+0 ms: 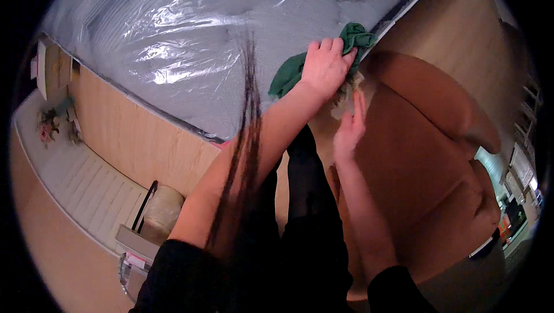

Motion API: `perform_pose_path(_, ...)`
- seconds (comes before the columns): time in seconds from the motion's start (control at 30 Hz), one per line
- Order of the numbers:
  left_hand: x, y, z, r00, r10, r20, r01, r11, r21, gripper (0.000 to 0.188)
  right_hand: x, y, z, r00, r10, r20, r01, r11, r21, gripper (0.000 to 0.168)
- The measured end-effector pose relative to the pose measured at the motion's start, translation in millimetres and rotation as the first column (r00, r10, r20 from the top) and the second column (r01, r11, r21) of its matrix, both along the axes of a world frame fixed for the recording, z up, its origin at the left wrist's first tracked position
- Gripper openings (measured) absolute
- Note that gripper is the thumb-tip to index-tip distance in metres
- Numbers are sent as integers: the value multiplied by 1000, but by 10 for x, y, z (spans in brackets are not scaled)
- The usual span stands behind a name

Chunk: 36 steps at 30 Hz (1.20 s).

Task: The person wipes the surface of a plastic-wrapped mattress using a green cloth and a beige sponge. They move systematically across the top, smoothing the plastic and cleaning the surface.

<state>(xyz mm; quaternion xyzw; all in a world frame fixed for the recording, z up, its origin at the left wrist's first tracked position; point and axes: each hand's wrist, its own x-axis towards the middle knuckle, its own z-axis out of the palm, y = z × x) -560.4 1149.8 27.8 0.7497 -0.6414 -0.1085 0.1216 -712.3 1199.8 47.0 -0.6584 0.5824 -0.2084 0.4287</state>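
Observation:
My left hand presses a bunched green cloth onto a table that has a grey cover under clear, shiny plastic. The cloth shows on both sides of my fingers, close to the table's right edge. Just below that edge, my right hand is held with its fingers extended and pointing up. Small pale, yellowish material shows beside these fingers, too blurred to name; whether the hand holds any of it cannot be told. Dark strands of hair hang across my left forearm.
A brown upholstered seat stands close on the right, against my right forearm. To the left are a white slatted bench or cabinet, flowers and a clear plastic-wrapped roll. My dark-clothed legs are below the table's near corner.

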Motion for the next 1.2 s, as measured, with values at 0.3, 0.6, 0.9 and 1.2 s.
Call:
perform_pose_path(0.3, -124, 609, 12, 985, -170, 11, 167, 977, 134, 24, 194, -667, 156, 993, -52, 105, 68, 985, -158, 42)
perform_pose_path(0.6, -304, 1750, -41, 994, -95, -55, 107, 956, 273, 15, 762, -898, 40, 970, 241, 27, -223, 930, -293, 47)
perform_pose_path(0.9, -355, 2160, -89, 984, 25, -174, 33, 945, 324, 14, 756, -163, -168, 815, 453, -362, -539, 822, -183, 56)
perform_pose_path(1.2, -175, 2742, 69, 984, -21, -176, 44, 991, 126, 13, 448, 959, -88, 623, 666, -409, -741, 671, -36, 55)
